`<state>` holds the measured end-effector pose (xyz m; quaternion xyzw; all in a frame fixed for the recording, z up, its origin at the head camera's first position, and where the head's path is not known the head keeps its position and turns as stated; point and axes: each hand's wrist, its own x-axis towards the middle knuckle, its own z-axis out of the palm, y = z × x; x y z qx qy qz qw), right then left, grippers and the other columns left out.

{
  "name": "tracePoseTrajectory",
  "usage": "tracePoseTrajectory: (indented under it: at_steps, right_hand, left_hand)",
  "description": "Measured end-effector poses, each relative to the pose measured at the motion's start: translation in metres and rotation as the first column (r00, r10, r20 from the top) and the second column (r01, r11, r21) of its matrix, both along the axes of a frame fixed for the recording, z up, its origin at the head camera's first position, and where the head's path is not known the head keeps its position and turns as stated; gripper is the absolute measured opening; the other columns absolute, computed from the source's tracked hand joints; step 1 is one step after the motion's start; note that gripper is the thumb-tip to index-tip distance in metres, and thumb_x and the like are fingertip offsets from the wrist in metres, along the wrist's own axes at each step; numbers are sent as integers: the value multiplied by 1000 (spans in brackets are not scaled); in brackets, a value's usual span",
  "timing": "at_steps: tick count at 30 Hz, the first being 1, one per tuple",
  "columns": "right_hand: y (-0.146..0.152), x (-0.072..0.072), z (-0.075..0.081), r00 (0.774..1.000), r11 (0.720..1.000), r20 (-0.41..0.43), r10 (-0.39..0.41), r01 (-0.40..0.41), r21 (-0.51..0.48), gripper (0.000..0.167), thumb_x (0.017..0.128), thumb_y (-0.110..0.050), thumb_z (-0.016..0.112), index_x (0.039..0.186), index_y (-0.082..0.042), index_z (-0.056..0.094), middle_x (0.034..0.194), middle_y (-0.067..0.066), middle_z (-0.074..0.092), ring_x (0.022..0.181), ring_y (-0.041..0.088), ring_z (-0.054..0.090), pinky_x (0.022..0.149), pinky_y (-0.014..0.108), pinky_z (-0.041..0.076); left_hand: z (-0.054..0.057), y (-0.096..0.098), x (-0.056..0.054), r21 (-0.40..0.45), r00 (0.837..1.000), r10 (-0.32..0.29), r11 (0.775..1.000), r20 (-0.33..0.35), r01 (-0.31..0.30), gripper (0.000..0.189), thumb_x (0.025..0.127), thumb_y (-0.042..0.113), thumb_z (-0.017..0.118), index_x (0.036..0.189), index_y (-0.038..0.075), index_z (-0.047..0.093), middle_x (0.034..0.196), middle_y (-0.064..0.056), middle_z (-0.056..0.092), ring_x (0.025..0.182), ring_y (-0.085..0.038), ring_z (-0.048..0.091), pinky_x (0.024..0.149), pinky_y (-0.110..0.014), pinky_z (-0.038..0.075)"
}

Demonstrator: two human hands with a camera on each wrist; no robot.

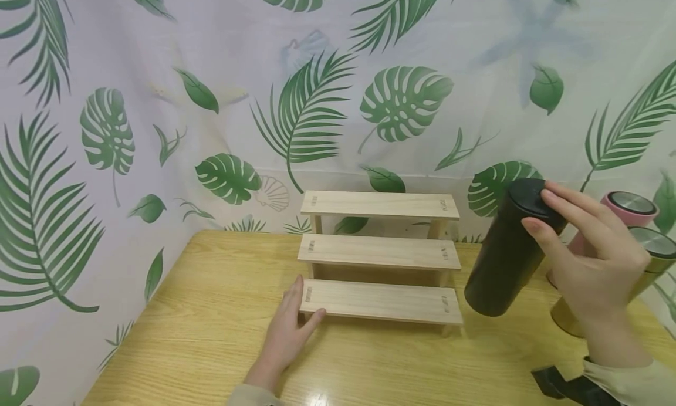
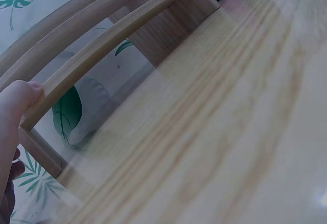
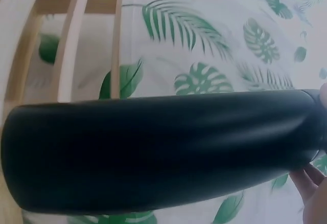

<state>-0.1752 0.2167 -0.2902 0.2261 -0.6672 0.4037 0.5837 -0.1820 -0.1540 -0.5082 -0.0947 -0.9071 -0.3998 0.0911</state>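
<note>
A three-step wooden shelf (image 1: pixel 380 302) stands on the table against the back wall. My left hand (image 1: pixel 289 324) holds the left end of its lowest step, the thumb along the front edge, as the left wrist view also shows. My right hand (image 1: pixel 597 259) grips a black thermos (image 1: pixel 504 259) round its lid, fingers and thumb at the top. The thermos hangs tilted just right of the shelf, its base toward the lower left. In the right wrist view the thermos body (image 3: pixel 163 152) fills the middle, with the shelf's steps (image 3: pixel 71 45) behind it.
Behind my right hand stand a pink thermos (image 1: pixel 631 205) and a gold-coloured one with a silver lid (image 1: pixel 655 243), partly hidden. A black strap (image 1: pixel 567 388) lies by the right sleeve. A leaf-patterned cloth (image 1: pixel 227 101) hangs behind the wooden table (image 1: pixel 211 312).
</note>
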Motion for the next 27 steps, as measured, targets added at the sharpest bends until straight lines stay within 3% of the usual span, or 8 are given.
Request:
tracePoseTrajectory:
  at_steps: [2,4,6,7,18,27]
  right_hand:
    - [7,0,-3,998,998,19,-61,60,31,43,75,-34,82,96,3,74,102,21,69,69,-3,57,68,6,41]
    - [13,-1,-8,995,995,42,-91,89,49,46,75,-37,81,96,4,74,101,20,70,87,2,64,80,9,46]
    - [20,-3,-14,988,989,76,-134,128,74,49,76,-41,79,96,4,74,102,19,70,103,4,62,90,13,45]
    - [23,-4,-17,984,986,92,-149,142,83,50,76,-42,79,96,4,74,102,19,70,104,3,61,91,13,45]
    - [59,-22,-56,940,955,186,-285,261,142,44,76,-36,80,96,3,74,105,12,70,108,-6,55,92,7,40]
    - [77,-29,-72,895,928,245,-371,350,128,33,75,-18,83,99,2,73,105,16,70,103,-16,50,77,-2,32]
  left_hand:
    - [0,-1,-1,0,1000,0,1000,3,0,89,91,63,47,153,8,14,157,-10,19,141,-33,20,113,-51,18]
    - [-1,-1,-1,-2,1000,3,1000,5,-3,90,90,63,47,153,8,14,157,-10,18,141,-33,20,113,-52,18]
    - [-2,-2,-2,-3,1000,4,1000,7,-4,90,90,63,46,154,9,13,157,-9,18,141,-33,20,113,-52,18]
    - [-3,-2,-2,-2,1000,5,1000,6,-5,90,90,63,46,154,9,13,157,-9,18,141,-33,20,113,-52,18]
    - [-2,-3,-1,3,1000,2,1000,12,-2,91,90,64,47,154,9,13,157,-8,18,141,-33,20,113,-51,18]
    - [-1,-1,0,-4,1000,6,1000,17,-6,91,89,65,47,154,9,14,157,-8,19,141,-35,20,112,-54,19]
